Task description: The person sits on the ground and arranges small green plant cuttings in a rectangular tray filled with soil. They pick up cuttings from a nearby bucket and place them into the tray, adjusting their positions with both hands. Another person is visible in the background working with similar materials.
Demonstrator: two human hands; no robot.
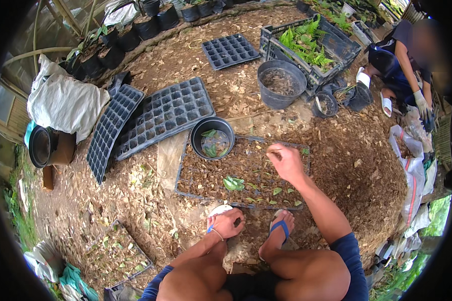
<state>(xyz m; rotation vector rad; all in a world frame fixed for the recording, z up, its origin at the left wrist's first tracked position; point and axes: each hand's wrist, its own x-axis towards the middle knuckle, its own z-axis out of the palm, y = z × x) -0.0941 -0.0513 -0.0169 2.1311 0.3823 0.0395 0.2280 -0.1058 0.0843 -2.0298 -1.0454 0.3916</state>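
Note:
A seedling tray filled with brown soil (211, 177) lies on the ground before my feet. Over its right part is my right hand (286, 161), thumb and fingertips pinched together; whether something small is between them I cannot tell. Small green leaf cuttings (277, 190) stick out of the soil along the near right side. A little pile of larger leaves (233, 183) rests on the soil near the middle. On the tray's far left part stands a black plastic pot (213, 138) with leaves inside. My left hand (228, 224) hangs by my left foot, fingers curled; its grip is unclear.
Unfilled seedling trays (169, 113) lie at the left, another tray (229, 50) farther off. A black pot (281, 84) stands beside a crate with ferns (305, 49). Loose soil (346, 180) is heaped right. A gloved person (399, 71) sits beyond. Another planted tray (113, 252) is lower left.

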